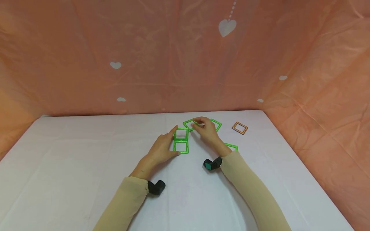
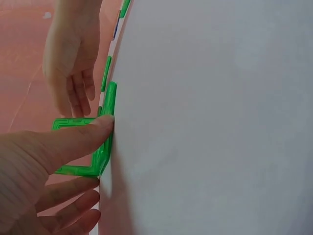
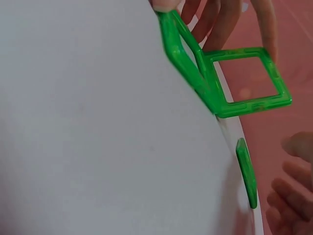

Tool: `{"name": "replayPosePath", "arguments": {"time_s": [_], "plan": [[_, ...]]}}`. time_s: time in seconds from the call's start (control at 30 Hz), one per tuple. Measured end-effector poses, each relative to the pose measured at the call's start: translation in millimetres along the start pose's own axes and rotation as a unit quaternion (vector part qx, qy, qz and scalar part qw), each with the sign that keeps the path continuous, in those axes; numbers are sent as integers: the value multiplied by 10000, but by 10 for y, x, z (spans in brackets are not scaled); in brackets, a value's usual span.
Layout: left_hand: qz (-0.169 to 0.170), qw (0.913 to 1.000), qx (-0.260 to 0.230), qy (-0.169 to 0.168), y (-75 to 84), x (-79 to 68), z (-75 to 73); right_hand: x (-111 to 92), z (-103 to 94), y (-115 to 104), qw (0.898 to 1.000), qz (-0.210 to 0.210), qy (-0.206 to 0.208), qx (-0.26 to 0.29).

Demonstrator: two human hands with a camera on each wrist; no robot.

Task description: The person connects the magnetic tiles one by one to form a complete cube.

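Observation:
My left hand [image 1: 163, 148] holds two joined green square magnetic tiles, thumb on the near one and fingers by the far one. In the head view, the near tile [image 1: 185, 152] lies toward me and the far tile [image 1: 182, 129] stands beyond it. The right wrist view shows the far tile [image 3: 257, 105] upright, at an angle to the flatter near one. My right hand [image 1: 206, 130] hovers over a loose green tile [image 1: 188, 121] just behind the pair. A gap shows between its loosely bent fingers [image 3: 288, 196] and that flat tile [image 3: 247, 174].
Another green tile [image 1: 216, 121] lies behind my right hand, and one more [image 1: 232, 146] is partly hidden by my right forearm. An orange tile [image 1: 242, 124] lies farther right. The white-covered table [image 1: 72, 166] meets an orange cloth wall [image 1: 144, 89] at the back.

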State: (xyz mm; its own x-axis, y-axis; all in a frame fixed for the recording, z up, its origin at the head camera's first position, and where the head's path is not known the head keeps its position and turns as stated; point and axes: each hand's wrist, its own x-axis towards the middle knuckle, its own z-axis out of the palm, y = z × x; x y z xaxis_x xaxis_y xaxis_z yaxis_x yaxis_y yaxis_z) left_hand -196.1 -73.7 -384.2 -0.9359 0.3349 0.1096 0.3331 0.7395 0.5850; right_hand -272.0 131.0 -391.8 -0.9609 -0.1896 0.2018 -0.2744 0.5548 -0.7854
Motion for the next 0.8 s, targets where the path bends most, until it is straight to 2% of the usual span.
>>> {"name": "replayPosePath", "arguments": {"time_s": [0.13, 0.47, 0.8], "plan": [[6, 10000, 56, 41, 10, 2, 14, 40, 10, 9, 9995, 289, 39, -94], [-111, 9998, 89, 116, 40, -9, 25, 140, 93, -18, 9969, 529, -58, -576], [-139, 9998, 97, 143, 60, -10, 26, 152, 207, -6, 9925, 637, 350, -978]]}}
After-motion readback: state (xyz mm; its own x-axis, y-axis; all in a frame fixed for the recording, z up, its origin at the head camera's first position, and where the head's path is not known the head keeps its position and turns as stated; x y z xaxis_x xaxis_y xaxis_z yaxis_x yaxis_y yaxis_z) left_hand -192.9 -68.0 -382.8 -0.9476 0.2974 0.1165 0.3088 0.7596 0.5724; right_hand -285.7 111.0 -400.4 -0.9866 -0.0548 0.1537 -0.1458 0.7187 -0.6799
